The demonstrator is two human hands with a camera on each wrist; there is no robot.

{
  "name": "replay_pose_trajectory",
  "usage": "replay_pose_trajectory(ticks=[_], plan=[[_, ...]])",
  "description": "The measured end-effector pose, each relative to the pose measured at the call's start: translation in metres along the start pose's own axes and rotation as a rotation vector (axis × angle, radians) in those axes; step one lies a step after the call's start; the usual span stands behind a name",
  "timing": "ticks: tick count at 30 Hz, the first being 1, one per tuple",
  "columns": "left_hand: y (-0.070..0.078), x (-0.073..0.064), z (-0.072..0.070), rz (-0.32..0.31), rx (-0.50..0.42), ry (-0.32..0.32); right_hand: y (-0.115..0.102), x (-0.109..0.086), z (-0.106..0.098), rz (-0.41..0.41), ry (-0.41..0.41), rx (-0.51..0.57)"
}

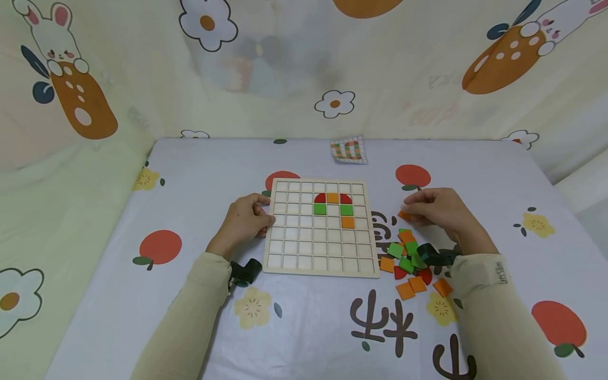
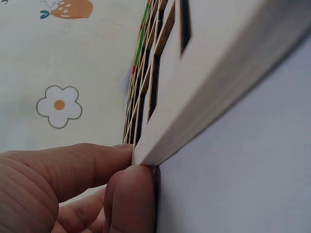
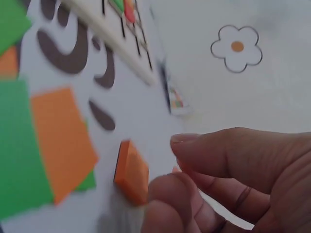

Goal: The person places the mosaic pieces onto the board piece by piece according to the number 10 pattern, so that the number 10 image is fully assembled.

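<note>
My left hand [image 1: 243,220] pinches the left edge of a wooden grid board [image 1: 290,235], with its fingertips at the pale rim in the left wrist view. Red quarter-round tiles [image 1: 320,198], green tiles [image 1: 320,209] and orange square tiles [image 1: 348,222] fill several cells toward the board's upper right. Right of the board, my right hand [image 1: 434,208] hovers low over the tablecloth. A gap shows between its thumb and forefinger. One orange tile [image 3: 132,172] lies at the fingertips, partly hidden by a finger; whether they touch it is unclear.
A loose pile of green tiles [image 1: 412,253], orange tiles and red tiles lies between the board and my right wrist. Behind the board, a small printed pattern card [image 1: 349,150] rests near the table's back edge. A patterned cloth wall [image 1: 285,74] rises behind.
</note>
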State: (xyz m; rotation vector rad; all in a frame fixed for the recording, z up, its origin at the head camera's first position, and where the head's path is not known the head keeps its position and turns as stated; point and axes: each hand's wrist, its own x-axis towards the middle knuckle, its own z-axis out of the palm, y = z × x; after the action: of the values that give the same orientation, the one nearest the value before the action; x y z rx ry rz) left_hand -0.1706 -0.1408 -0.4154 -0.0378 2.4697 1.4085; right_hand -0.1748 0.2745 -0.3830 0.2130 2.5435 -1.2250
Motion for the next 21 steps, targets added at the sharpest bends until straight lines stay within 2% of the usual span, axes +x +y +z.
replay_pose_trajectory(ticks=[5,12,17,21], plan=[[-0.002,0.001,0.0,0.0,0.002,-0.002,0.01,0.002,-0.002,0.055,0.008,-0.065],[-0.003,0.001,0.001,0.0,-0.009,-0.003,0.009,0.002,0.002,0.103,-0.004,-0.123],[-0.002,0.001,0.0,0.001,-0.015,-0.001,0.004,0.001,0.005,0.087,0.002,-0.167],[-0.002,0.001,0.0,-0.001,-0.016,0.0,0.001,0.001,0.009,0.057,0.017,-0.14]])
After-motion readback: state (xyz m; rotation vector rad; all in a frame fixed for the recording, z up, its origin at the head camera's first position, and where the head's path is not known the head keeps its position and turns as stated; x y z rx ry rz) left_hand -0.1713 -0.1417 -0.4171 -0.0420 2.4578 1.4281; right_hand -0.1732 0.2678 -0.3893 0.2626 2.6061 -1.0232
